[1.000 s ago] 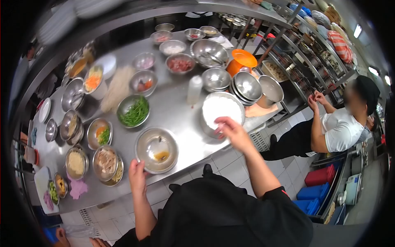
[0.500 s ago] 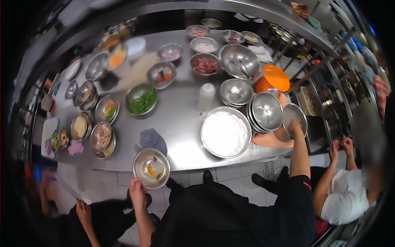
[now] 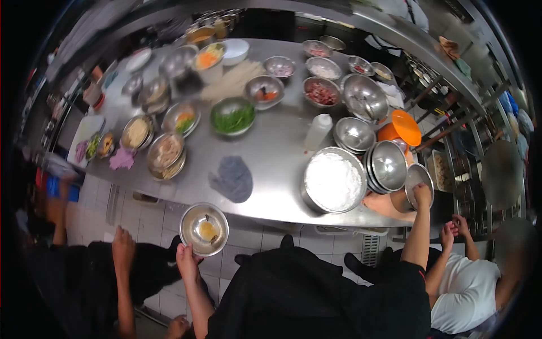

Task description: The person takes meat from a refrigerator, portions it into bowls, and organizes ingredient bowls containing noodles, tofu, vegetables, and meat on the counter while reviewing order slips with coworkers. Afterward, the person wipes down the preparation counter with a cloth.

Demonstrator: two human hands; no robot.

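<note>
Nearly closed, the left grip [image 3: 188,255] holds a metal bowl [image 3: 191,220].

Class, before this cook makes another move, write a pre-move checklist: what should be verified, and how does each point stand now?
1. Left hand has hold of the mixing bowl by its rim: ok.
2. Mixing bowl is over the steel table: not ok, it is out past the near edge, above the floor.
3. Right hand has a firm hold on something: cannot tell, its fingers are down inside the rightmost bowl.
4. Squeeze bottle stands upright: ok.
5. Blue-grey cloth is clear of the large bowl of white powder: ok, bare table lies between them.
</note>
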